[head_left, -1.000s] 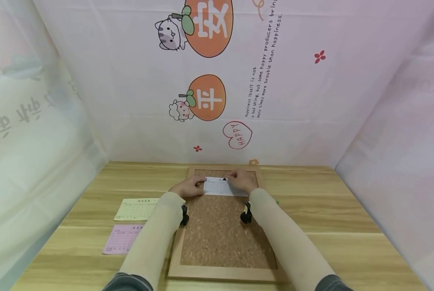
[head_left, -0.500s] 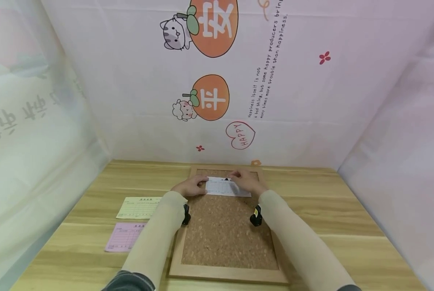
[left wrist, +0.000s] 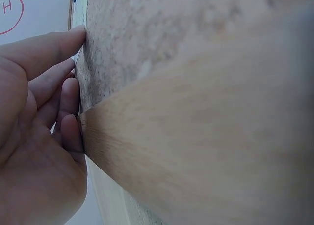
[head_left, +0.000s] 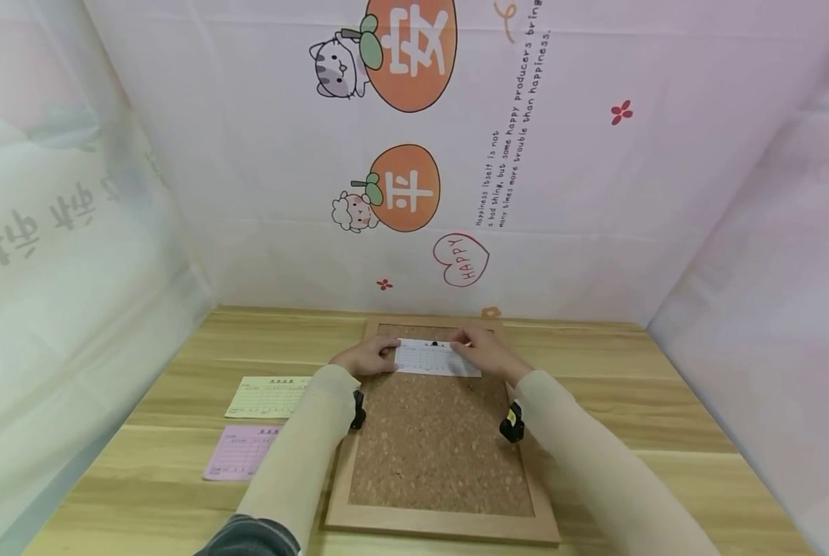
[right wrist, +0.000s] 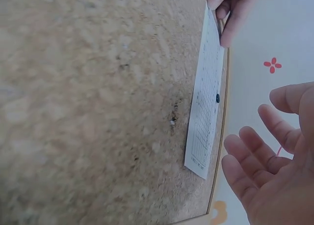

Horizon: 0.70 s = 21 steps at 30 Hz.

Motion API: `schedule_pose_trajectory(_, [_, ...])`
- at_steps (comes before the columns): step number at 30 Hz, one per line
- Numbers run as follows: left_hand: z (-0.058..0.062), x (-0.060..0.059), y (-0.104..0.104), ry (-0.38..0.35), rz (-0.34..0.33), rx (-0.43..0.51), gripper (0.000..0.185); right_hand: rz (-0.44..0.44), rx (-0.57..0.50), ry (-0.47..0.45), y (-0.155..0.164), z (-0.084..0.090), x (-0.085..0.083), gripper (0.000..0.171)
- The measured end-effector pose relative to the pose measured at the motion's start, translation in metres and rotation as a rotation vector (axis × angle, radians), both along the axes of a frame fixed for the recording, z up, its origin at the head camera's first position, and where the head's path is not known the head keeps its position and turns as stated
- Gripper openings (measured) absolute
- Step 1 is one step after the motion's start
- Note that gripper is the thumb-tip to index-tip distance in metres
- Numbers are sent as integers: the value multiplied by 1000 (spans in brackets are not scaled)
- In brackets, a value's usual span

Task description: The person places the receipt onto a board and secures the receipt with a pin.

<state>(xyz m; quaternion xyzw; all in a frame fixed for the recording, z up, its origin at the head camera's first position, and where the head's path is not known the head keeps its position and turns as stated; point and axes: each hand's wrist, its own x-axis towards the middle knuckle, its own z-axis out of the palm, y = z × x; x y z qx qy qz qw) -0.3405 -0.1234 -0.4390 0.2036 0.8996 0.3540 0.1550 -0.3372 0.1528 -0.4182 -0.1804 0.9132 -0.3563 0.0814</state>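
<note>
A white printed form (head_left: pixel 421 357) is laid near the far end of the framed corkboard (head_left: pixel 442 448), its long axis set crosswise to the board's. At the middle of its far edge a black pushpin (head_left: pixel 434 344) is seen; whether it is fully seated cannot be told. The form's left end is pressed by the left hand (head_left: pixel 367 357), thumb and forefinger spread rather than closed. By the right hand (head_left: pixel 484 351) nothing is held: its fingers are loosely bent and parted, held off the paper in the right wrist view. The pin is found just left of the right fingertips, which are nearer to it than the left ones. Farther left, on the wood-grain table (head_left: pixel 664 448), a yellow form (head_left: pixel 264 398) and a pink form (head_left: pixel 236 452) are partly covered by the left sleeve (head_left: pixel 296 455).
</note>
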Motion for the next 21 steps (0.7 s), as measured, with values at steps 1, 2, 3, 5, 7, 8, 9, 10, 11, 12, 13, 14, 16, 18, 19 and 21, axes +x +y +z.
schedule_pose_trajectory(1, [-1, 0, 0, -3, 0, 4, 59, 6, 6, 5, 1, 0, 2, 35])
schedule_pose_trajectory(2, [-1, 0, 0, -6, -1, 7, 59, 12, 13, 9, 2, 0, 3, 34])
schedule_pose_trajectory(3, [-1, 0, 1, -5, -5, 11, 59, 21, 12, 15, 3, 0, 5, 34])
schedule_pose_trajectory(5, [-1, 0, 1, -1, -11, 12, 59, 43, 4, 32, 5, -1, 7, 32])
schedule_pose_trajectory(7, [-1, 0, 0, 3, -13, 6, 59, 69, 1, 61, 6, -2, 9, 31])
schedule_pose_trajectory(8, [-1, 0, 0, 3, -17, 6, 59, 81, 0, 69, 7, -3, 10, 30])
schedule_pose_trajectory(9, [-1, 0, 0, 3, -18, 6, 59, 94, 1, 74, 9, -3, 12, 29])
schedule_pose_trajectory(10, [-1, 0, 0, -1, -19, 1, 59, 103, 5, 77, 10, -4, 13, 28])
schedule_pose_trajectory(11, [-1, 0, -1, -4, -19, 2, 59, 111, 11, 78, 12, -5, 15, 27])
schedule_pose_trajectory(12, [0, 0, -1, -6, -20, 0, 59, 120, 19, 83, 14, -5, 17, 27])
schedule_pose_trajectory(13, [0, 1, -1, -6, -21, -3, 59, 125, 27, 83, 16, -6, 19, 26])
schedule_pose_trajectory(14, [0, 1, -2, -7, -25, -3, 59, 134, 35, 86, 18, -6, 21, 26])
schedule_pose_trajectory(16, [0, 1, -2, -1, -26, -11, 59, 164, 44, 111, 23, -8, 24, 25])
schedule_pose_trajectory(18, [0, 1, -2, 3, -28, -9, 59, 188, 50, 131, 29, -8, 28, 25])
schedule_pose_trajectory(19, [0, 1, -2, 3, -28, -6, 59, 195, 52, 132, 32, -8, 30, 26])
schedule_pose_trajectory(21, [0, 1, -2, -1, -28, 4, 59, 214, 56, 132, 39, -8, 34, 26])
